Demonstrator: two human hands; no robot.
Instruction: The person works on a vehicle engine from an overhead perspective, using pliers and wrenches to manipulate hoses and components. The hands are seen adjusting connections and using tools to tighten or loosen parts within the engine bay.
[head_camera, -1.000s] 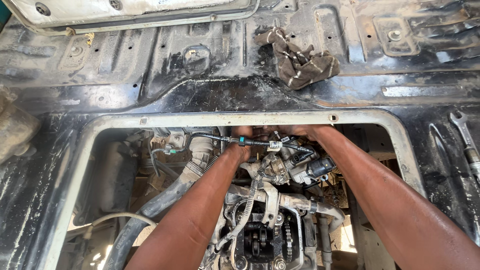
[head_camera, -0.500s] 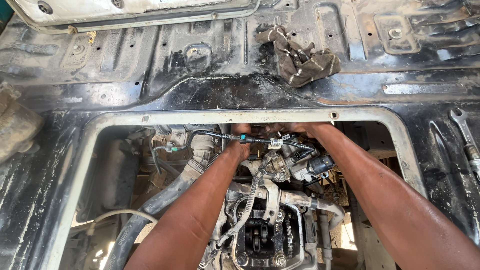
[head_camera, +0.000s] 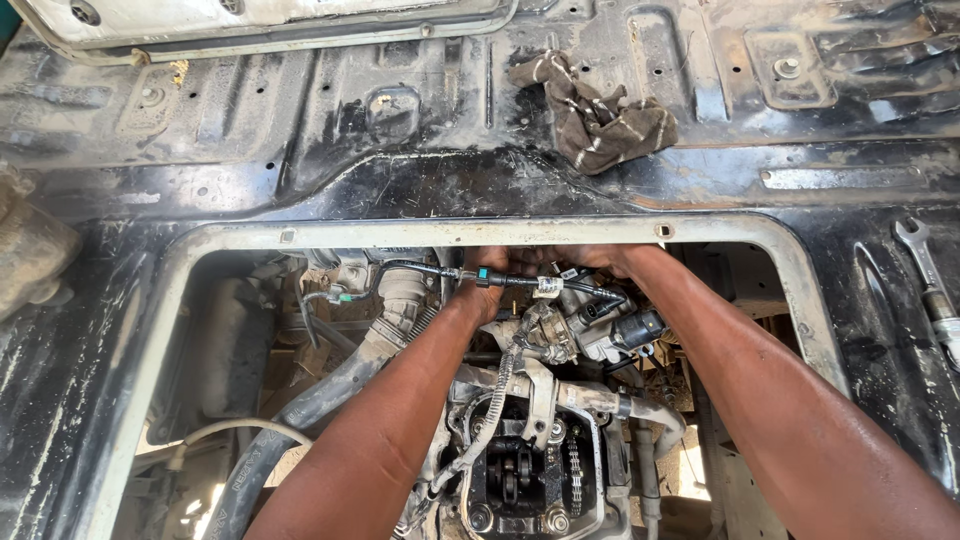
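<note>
Both of your hands are down in the one rectangular opening (head_camera: 420, 236) cut in the dirty black metal floor (head_camera: 300, 130), reaching to its far edge. Your left hand (head_camera: 486, 290) sits just under a thin black tube (head_camera: 430, 268) that runs left to right across the opening, and your right hand (head_camera: 600, 262) is tucked beneath the far rim, just right of the left one. The fingers of both are hidden behind the tube and the engine parts, so you cannot tell whether either hand is gripping anything or lying loose. Right below the two hands lies a grey metal assembly (head_camera: 585, 330) with a dark cylindrical piece on its right side, touching or nearly touching your right wrist. Nearer to you, between your two forearms, one open housing (head_camera: 525, 480) shows gears and a chain inside. To the left, one thick black ribbed hose (head_camera: 310, 410) slants down toward the near left corner, and one thin pale cable (head_camera: 215, 432) curves beside it. On the floor beyond the opening lies one crumpled brown rag (head_camera: 598, 115), well apart from the hands. At the right edge one open-ended wrench (head_camera: 925, 270) rests on the floor.
</note>
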